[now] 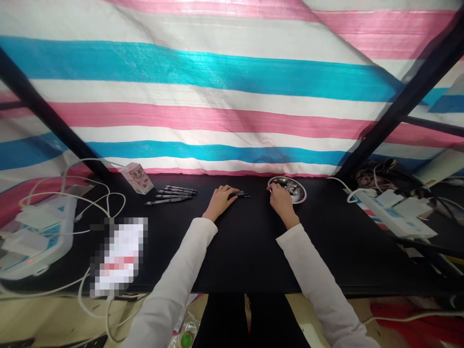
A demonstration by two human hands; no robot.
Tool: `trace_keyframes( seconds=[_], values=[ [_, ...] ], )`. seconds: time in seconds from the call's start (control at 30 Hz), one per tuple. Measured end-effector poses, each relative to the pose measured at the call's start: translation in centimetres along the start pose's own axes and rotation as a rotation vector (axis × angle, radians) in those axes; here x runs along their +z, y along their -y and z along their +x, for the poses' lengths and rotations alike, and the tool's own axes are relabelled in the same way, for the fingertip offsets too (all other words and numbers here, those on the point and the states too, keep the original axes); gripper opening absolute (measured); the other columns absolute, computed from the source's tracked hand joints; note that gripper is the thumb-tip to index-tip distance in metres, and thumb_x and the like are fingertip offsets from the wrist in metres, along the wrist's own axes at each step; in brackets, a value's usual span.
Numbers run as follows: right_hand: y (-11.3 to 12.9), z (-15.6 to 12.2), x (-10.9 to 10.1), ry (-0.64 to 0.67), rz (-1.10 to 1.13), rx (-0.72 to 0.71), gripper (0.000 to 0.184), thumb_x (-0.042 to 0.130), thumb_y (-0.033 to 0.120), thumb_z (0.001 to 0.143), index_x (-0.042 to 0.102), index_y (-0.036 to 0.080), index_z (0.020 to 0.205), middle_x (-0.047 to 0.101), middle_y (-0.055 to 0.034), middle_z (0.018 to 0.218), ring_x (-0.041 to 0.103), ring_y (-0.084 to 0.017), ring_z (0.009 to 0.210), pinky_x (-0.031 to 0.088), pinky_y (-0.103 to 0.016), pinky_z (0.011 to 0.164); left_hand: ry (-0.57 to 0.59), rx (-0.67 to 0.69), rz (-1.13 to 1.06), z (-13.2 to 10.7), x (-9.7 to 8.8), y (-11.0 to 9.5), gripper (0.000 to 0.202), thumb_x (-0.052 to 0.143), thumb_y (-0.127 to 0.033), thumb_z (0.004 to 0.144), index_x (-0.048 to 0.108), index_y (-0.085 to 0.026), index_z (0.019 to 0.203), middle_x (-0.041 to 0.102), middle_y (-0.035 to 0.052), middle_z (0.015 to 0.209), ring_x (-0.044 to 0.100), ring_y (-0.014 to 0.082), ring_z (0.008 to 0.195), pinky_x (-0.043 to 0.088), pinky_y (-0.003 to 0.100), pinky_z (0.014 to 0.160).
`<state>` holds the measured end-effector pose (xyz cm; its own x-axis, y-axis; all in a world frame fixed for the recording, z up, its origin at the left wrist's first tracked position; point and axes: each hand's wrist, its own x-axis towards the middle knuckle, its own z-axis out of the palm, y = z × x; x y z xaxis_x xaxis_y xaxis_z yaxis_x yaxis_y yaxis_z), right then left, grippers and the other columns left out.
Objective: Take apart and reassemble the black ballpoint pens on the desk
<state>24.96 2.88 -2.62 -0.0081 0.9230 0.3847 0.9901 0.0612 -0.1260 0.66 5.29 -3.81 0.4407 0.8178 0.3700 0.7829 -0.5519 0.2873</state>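
Note:
My left hand (pixel 220 201) rests on the black table, its thumb and fingers closed around a dark pen (pixel 240 194) whose thin tip points right. Part of that pen is hidden under the fingers. To the right, my right hand (pixel 282 200) is at the near left rim of a shiny metal bowl (pixel 302 195), fingers curled together. Whatever those fingers pinch is too small or hidden to name. Small dark and silvery pieces (pixel 290 187) lie inside the bowl. Several dark, clear-barrelled pens (pixel 174 194) lie side by side left of my left hand.
A small pink-and-white box (pixel 137 178) stands at the back left. White cables and a power strip (pixel 39 241) are on the left, beside a blurred-out item (pixel 119 256). Another power strip (pixel 397 215) lies at right. Striped sheeting (pixel 217 116) hangs behind the table.

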Motion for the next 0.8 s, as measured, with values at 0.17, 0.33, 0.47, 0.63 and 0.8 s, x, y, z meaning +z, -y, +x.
trace_keyframes(
  seconds=[0.17, 0.33, 0.47, 0.63, 0.8],
  values=[
    [0.3, -0.3, -0.5, -0.076, -0.043, 0.004, 0.024, 0.044, 0.003, 0.077, 0.057, 0.016, 0.093, 0.055, -0.0139, 0.093, 0.049, -0.027, 0.089, 0.029, -0.037, 0.072, -0.006, 0.000, -0.006, -0.2, 0.2, -0.1, 0.029, 0.042, -0.034, 0.092, 0.055, -0.030, 0.118, 0.056, 0.0027, 0.106, 0.047, 0.0198, 0.098, 0.034, 0.033, 0.081],
    [3.4, -0.6, 0.3, -0.060, -0.004, -0.277, 0.016, 0.047, 0.022, 0.086, 0.060, 0.020, 0.096, 0.053, -0.0123, 0.102, 0.045, -0.026, 0.092, 0.030, -0.038, 0.076, -0.059, 0.000, 0.012, -0.8, -0.1, -0.3, 0.030, 0.048, -0.031, 0.089, 0.053, -0.031, 0.119, 0.052, 0.0035, 0.112, 0.044, 0.0212, 0.105, 0.033, 0.035, 0.084],
    [5.0, -0.6, 1.6, -0.012, 0.023, -0.334, 0.019, 0.044, 0.023, 0.089, 0.059, 0.018, 0.100, 0.055, -0.0110, 0.098, 0.046, -0.024, 0.089, 0.030, -0.035, 0.074, -0.053, 0.029, 0.026, -1.2, -0.3, -0.3, 0.022, 0.049, -0.029, 0.088, 0.059, -0.028, 0.108, 0.050, 0.0041, 0.105, 0.046, 0.0200, 0.098, 0.034, 0.033, 0.081],
    [4.5, -0.3, 2.5, 0.014, 0.064, -0.328, 0.016, 0.044, 0.024, 0.090, 0.059, 0.020, 0.094, 0.056, -0.0078, 0.092, 0.047, -0.022, 0.088, 0.029, -0.032, 0.073, -0.046, 0.058, 0.022, -1.1, -0.1, -0.2, 0.016, 0.049, -0.028, 0.088, 0.061, -0.023, 0.098, 0.051, 0.0043, 0.095, 0.047, 0.0192, 0.092, 0.036, 0.032, 0.079],
    [4.0, -0.3, 2.3, 0.012, 0.047, -0.320, 0.014, 0.044, 0.022, 0.090, 0.058, 0.019, 0.090, 0.056, -0.0085, 0.092, 0.047, -0.022, 0.086, 0.029, -0.032, 0.072, -0.061, 0.030, 0.020, -1.0, 0.0, -0.1, 0.014, 0.049, -0.028, 0.088, 0.060, -0.020, 0.090, 0.051, 0.0048, 0.091, 0.048, 0.0195, 0.090, 0.037, 0.033, 0.080]
  ],
)
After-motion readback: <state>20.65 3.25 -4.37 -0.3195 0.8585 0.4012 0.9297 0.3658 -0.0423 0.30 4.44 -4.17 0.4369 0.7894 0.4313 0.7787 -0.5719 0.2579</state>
